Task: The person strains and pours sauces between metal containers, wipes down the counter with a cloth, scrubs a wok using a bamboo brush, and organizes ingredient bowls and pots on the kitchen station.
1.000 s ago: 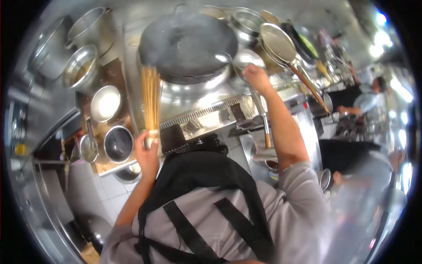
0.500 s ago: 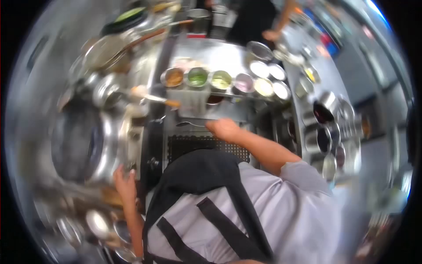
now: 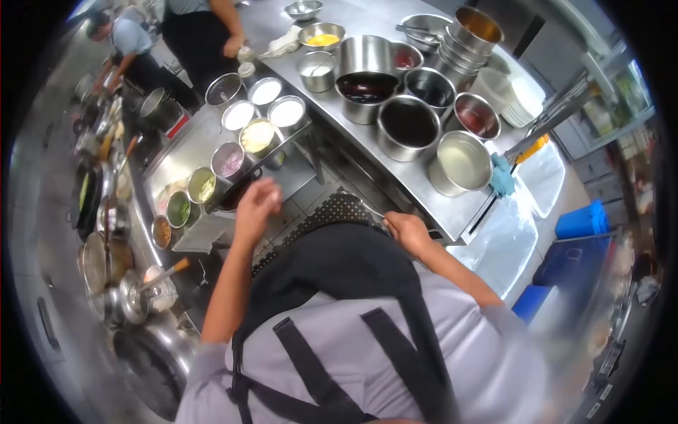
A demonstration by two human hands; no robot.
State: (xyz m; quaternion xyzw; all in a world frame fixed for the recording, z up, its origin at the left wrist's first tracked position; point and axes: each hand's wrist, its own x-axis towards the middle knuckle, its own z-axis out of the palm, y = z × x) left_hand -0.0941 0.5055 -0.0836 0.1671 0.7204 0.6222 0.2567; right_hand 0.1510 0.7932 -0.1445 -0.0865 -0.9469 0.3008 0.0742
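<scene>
One hand (image 3: 405,230) — the right — holds a spoon (image 3: 371,208).

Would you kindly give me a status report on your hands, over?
Right hand gripping thin metal utensil. Left hand loosely curled, apparently empty. Metal pots crowd steel counter.

1 head-worn view, facing forward and down, close above apron (image 3: 325,265).

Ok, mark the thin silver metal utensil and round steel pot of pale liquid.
Thin silver metal utensil (image 3: 372,209): head view, shaft.
Round steel pot of pale liquid (image 3: 438,174): head view, outer wall.
</scene>
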